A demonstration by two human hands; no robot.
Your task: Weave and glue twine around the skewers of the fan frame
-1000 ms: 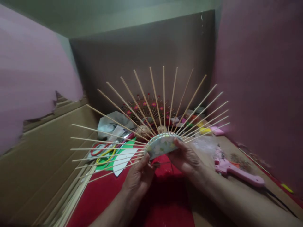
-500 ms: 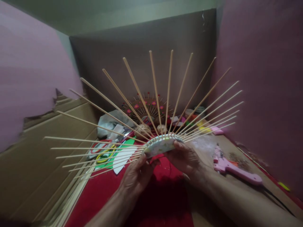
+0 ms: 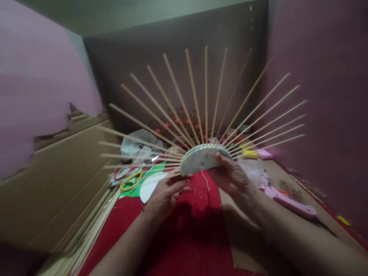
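A half-round fan frame has a pale, patterned half-disc [image 3: 201, 159] as its base. Many thin wooden sticks [image 3: 176, 94] spread from its curved edge. My right hand [image 3: 231, 174] grips the half-disc's lower right, thumb on the face and the other fingers behind or below. My left hand [image 3: 169, 193] is just under the lower left corner, fingers stretched and slightly apart; they come close to or touch the edge. A thin thread [image 3: 206, 180] hangs below the disc.
Red cloth [image 3: 184, 230] covers the table below. A pink glue gun [image 3: 293, 203] lies right; yellow-handled scissors [image 3: 130, 182], green sheet [image 3: 156, 170] and white cut piece [image 3: 151, 188] lie left. Cardboard [image 3: 66, 176] leans left. A decorated fan [image 3: 184, 124] stands behind.
The fan frame has risen slightly and turned clockwise, showing more of the half-disc's face. My left thumb has come off the face, and the left fingers have loosened. My right hand keeps its grip.
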